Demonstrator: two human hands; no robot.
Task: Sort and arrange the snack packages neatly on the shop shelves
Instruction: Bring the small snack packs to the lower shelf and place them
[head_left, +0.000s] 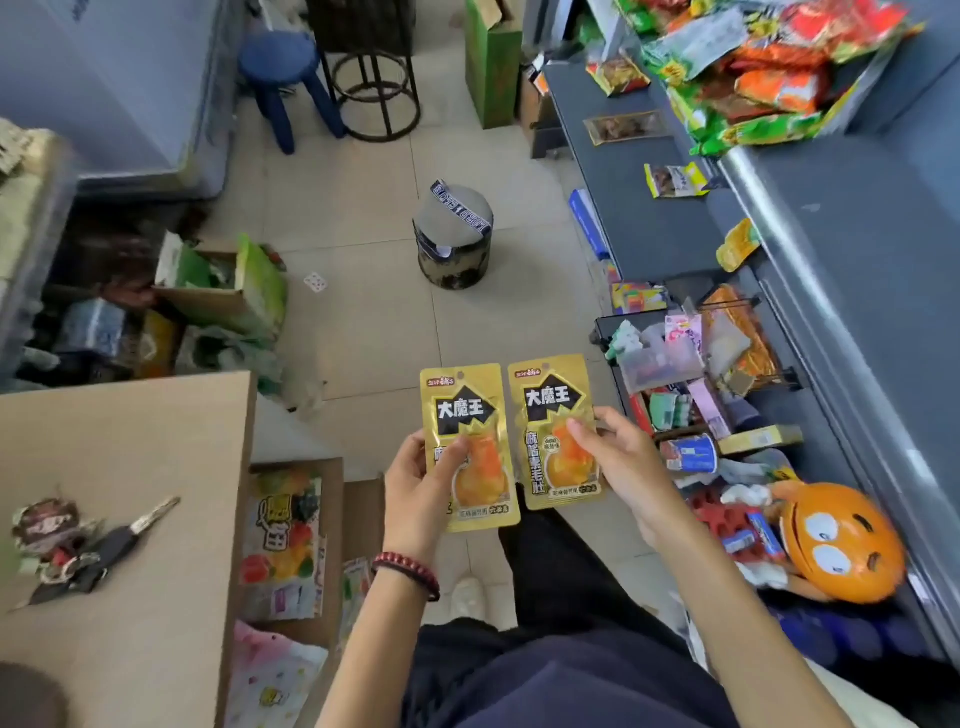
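I hold two identical gold snack packets upright side by side over the tiled floor. My left hand (418, 486) pinches the left gold packet (470, 415) with its thumb across the front. My right hand (621, 467) pinches the right gold packet (556, 395) at its right edge. The grey shop shelves (639, 228) run along the right. A heap of orange, red and green snack bags (769, 73) lies on an upper shelf. Single small packets, a yellow one (675, 180) among them, lie scattered on the grey shelf below.
A round black bin (453, 241) stands on the floor ahead. A cardboard box top (119, 545) at the left carries keys (104, 545). An open box of packets (283, 535) sits beside it. An orange round toy face (836, 540) and small goods fill the low right shelf. A blue stool (280, 67) stands farther back.
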